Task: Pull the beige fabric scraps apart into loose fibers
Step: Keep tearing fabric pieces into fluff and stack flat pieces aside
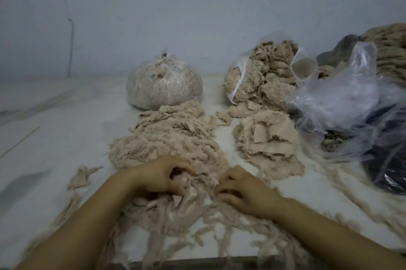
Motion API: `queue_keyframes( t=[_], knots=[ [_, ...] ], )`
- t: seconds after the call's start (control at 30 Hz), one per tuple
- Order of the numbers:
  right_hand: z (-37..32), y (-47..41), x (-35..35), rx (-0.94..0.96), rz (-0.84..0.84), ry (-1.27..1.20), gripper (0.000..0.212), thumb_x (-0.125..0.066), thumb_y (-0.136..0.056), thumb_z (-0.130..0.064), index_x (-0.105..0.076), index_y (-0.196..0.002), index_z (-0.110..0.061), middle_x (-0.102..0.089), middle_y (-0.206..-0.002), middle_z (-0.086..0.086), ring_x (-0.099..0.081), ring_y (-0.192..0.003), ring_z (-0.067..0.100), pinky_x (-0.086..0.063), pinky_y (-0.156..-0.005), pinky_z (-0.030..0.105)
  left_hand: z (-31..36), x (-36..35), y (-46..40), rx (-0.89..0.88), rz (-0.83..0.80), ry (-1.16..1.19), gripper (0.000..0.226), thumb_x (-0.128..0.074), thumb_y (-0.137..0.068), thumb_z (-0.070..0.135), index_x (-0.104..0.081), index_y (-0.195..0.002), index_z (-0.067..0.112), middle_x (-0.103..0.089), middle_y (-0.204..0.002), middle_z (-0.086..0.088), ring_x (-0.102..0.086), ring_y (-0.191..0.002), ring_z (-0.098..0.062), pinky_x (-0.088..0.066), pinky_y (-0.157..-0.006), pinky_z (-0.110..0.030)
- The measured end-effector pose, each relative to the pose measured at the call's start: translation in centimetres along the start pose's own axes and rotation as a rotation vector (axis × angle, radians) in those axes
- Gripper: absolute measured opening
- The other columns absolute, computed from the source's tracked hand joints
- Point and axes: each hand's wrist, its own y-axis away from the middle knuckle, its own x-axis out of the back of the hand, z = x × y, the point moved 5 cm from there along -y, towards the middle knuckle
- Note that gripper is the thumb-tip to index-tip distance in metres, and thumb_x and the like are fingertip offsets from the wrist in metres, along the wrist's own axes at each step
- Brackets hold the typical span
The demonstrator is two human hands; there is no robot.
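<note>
- Left hand (pixel 161 176), knuckles up, fingers curled, pinches the beige fabric scraps (pixel 186 199).
- Right hand (pixel 240 189), curled likewise, grips the same scraps.
- Scraps lie on the desk (pixel 66 129), between both forearms.

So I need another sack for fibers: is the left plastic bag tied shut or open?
Tied shut: the left plastic bag is knotted at its top and bulges full.
</note>
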Motion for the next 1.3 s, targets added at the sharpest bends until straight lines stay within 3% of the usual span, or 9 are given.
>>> queue_keyframes(
  t=[0.13, 0.27, 0.37, 0.47, 0.67, 0.83, 0.93, 1.03, 1.3],
  knots=[
    [1.0, 1.6, 3.0, -0.145, 0.073, 0.119, 0.041, -0.052, -0.088, -0.057, -0.063, -0.066, -0.024, -0.053, -0.084, -0.009, -0.045, -0.085, 0.010, -0.032, -0.076, 0.024, -0.7, 1.1, 0.4, 0.016, 0.304, 0.118, 0.009, -0.072, -0.083, 0.016, -0.070, -0.087, 0.024, -0.064, -0.084, 0.021, -0.056, -0.075, 0.013, -0.040, -0.070, -0.008],
    [-1.6, -0.9, 2.1, -0.337, 0.065, -0.085, 0.061, -0.046, -0.073, -0.080, -0.069, -0.069, -0.023, -0.057, -0.072, -0.008, -0.048, -0.071, 0.004, -0.033, -0.063, 0.021, -0.3, 0.9, 0.2, 0.060, 0.443, 0.256, 0.014, -0.071, -0.084, 0.016, -0.065, -0.077, 0.026, -0.061, -0.069, 0.017, -0.055, -0.063, 0.003, -0.040, -0.061, -0.017],
    [-3.4, -2.7, -1.1, -0.432, -0.032, -0.178, 0.042, -0.071, -0.075, -0.053, -0.058, -0.055, -0.018, -0.053, -0.052, -0.008, -0.045, -0.048, 0.002, -0.035, -0.050, 0.020, 0.0, 0.9, 0.3, 0.069, 0.553, 0.425, 0.012, -0.067, -0.086, 0.009, -0.064, -0.077, 0.017, -0.059, -0.066, 0.004, -0.053, -0.056, -0.007, -0.044, -0.055, -0.019],
    [-2.4, -2.7, -0.9, -0.571, 0.197, -0.332, 0.021, -0.066, -0.087, -0.026, -0.061, -0.071, -0.015, -0.060, -0.068, 0.000, -0.055, -0.066, 0.014, -0.042, -0.061, 0.027, -0.8, 1.7, 1.3, 0.092, 0.642, 0.491, 0.023, -0.063, -0.087, 0.001, -0.061, -0.075, 0.021, -0.054, -0.073, 0.000, -0.049, -0.069, -0.012, -0.041, -0.063, -0.018],
    [-0.1, -1.7, 0.8, -0.886, 0.542, -0.877, 0.024, -0.051, -0.098, -0.021, -0.051, -0.075, -0.015, -0.049, -0.059, 0.002, -0.038, -0.042, 0.012, -0.030, -0.038, 0.020, -1.0, 1.1, 2.7, 0.176, 0.289, 0.159, 0.026, -0.062, -0.087, 0.008, -0.053, -0.067, 0.022, -0.052, -0.078, 0.002, -0.047, -0.071, -0.012, -0.039, -0.066, -0.022],
    [-1.6, -3.3, 0.2, -0.850, 0.620, -0.972, 0.024, -0.057, -0.095, -0.025, -0.047, -0.075, -0.016, -0.051, -0.062, 0.004, -0.048, -0.049, 0.012, -0.041, -0.048, 0.026, 2.5, 1.7, 2.3, -0.067, 0.572, 0.148, 0.011, -0.057, -0.093, 0.016, -0.061, -0.093, 0.025, -0.057, -0.096, 0.010, -0.053, -0.089, -0.008, -0.041, -0.079, -0.023],
    [-2.6, -4.0, -0.5, -0.830, 0.598, -1.062, 0.008, -0.061, -0.093, -0.015, -0.054, -0.092, -0.019, -0.063, -0.101, 0.016, -0.062, -0.091, 0.028, -0.055, -0.085, 0.043, 2.6, -0.6, 1.0, -0.130, 0.520, 0.164, 0.029, -0.040, -0.101, 0.018, -0.058, -0.123, 0.016, -0.057, -0.119, 0.008, -0.050, -0.109, -0.008, -0.034, -0.091, -0.013],
    [-2.3, -3.9, -0.3, -0.886, 0.654, -1.262, 0.012, -0.053, -0.097, -0.008, -0.055, -0.090, -0.018, -0.063, -0.090, 0.013, -0.061, -0.072, 0.024, -0.055, -0.062, 0.032, -0.3, -2.9, 0.0, -0.007, 0.451, 0.033, 0.039, -0.032, -0.103, 0.024, -0.044, -0.139, 0.014, -0.048, -0.140, -0.002, -0.044, -0.126, -0.015, -0.026, -0.093, -0.010],
    [-0.4, -3.9, 2.4, -0.991, 0.181, -1.317, 0.013, -0.057, -0.095, -0.018, -0.062, -0.087, -0.008, -0.064, -0.068, 0.007, -0.058, -0.048, 0.017, -0.043, -0.038, 0.023, -3.1, -3.5, -1.4, -0.014, 0.317, -0.265, 0.045, -0.028, -0.104, 0.027, -0.029, -0.148, 0.018, -0.027, -0.155, -0.001, -0.026, -0.142, -0.015, -0.017, -0.116, -0.024]
  ],
)
